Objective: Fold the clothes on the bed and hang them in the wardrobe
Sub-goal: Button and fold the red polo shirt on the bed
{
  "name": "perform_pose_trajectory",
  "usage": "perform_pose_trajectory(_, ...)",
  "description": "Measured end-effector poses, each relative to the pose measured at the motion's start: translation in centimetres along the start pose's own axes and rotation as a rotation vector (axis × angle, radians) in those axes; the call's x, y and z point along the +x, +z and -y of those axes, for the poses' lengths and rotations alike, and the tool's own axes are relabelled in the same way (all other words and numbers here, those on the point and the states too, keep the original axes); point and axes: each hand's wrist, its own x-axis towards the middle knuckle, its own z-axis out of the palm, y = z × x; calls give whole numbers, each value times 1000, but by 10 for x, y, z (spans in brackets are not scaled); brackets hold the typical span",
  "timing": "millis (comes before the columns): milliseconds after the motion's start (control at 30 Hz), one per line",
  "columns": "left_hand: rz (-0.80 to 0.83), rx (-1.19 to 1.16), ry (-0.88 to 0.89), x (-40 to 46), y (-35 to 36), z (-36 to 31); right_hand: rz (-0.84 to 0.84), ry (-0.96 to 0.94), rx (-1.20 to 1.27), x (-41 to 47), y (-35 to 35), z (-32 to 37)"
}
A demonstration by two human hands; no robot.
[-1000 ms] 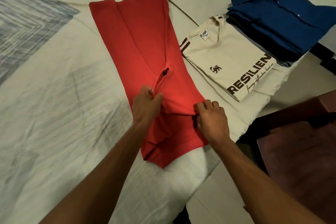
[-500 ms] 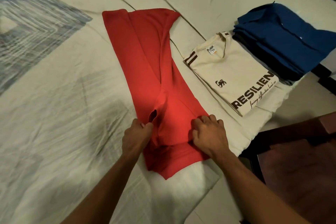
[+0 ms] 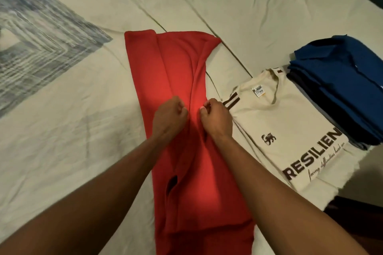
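Note:
A red garment [image 3: 176, 68] lies lengthwise on the bed [image 3: 62, 130], folded into a long narrow strip. My left hand [image 3: 169, 119] and my right hand [image 3: 216, 119] sit close together at the strip's middle, fingers curled, each pinching the red fabric. A ridge of cloth runs between them. To the right lies a folded cream T-shirt [image 3: 279, 126] with dark lettering. Beyond it is a stack of folded dark blue clothes [image 3: 342, 80].
The bed sheet is pale with a grey-blue patterned patch [image 3: 37, 47] at the upper left. The bed's edge runs at the right, with dark furniture [image 3: 356, 217] below it. No wardrobe is in view.
Both hands moved up from the near end of the red garment to its middle and came closer together. The camera view shifted forward over the bed.

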Motion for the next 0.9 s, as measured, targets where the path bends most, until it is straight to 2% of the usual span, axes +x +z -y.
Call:
perform_pose_trajectory(200, -78, 65, 176, 100, 17, -24, -34, 79, 179, 72, 0, 23)
perform_pose_trajectory(400, -47, 159, 274, 193, 36, -63, -6, 116, 184, 117, 17, 33)
perform_pose_trajectory(467, -15, 237, 287, 220, 49, -71, -40, 123, 205, 125, 26, 34)
perform_pose_trajectory(600, 174, 435, 188, 256, 73, -80, -136, 125, 199, 134, 33, 37)
perform_pose_trajectory(667, 171, 450, 193, 270, 75, -84, -172, 106, 202, 133, 33, 37)
perform_pose_trajectory(700, 141, 387, 217, 278, 74, -86, -194, 87, 208, 133, 33, 39)
perform_pose_trajectory(767, 40, 72, 172, 283, 62, -89, -268, -11, 226, 130, 31, 44)
perform_pose_trajectory(833, -125, -358, -12, 288, 39, -84, -317, -184, 242, 124, 33, 50)
perform_pose_trajectory(900, -271, -528, -284, 298, 19, -58, -251, -334, 214, 118, 39, 58)
